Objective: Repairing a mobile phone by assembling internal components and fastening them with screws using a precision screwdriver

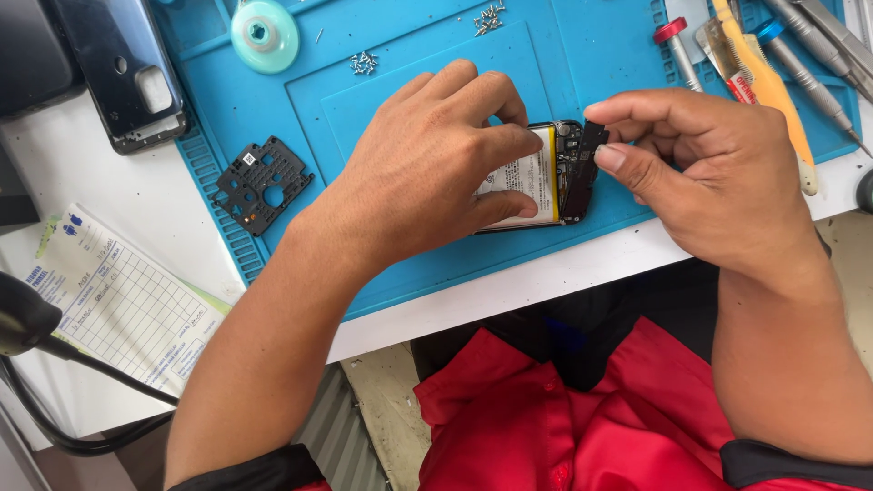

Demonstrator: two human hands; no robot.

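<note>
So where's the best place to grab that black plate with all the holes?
Probably by the outer edges of the black perforated plate, pinching from above. It lies flat on the blue mat with bare mat around it, and it looks thin.

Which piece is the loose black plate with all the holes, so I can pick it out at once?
Start at the blue work mat and go to its left edge. The black plate lies there alone, left of the left hand, below the dark phone back cover. It is squarish, flat and full of cut-outs, unlike the solid cover.
</note>
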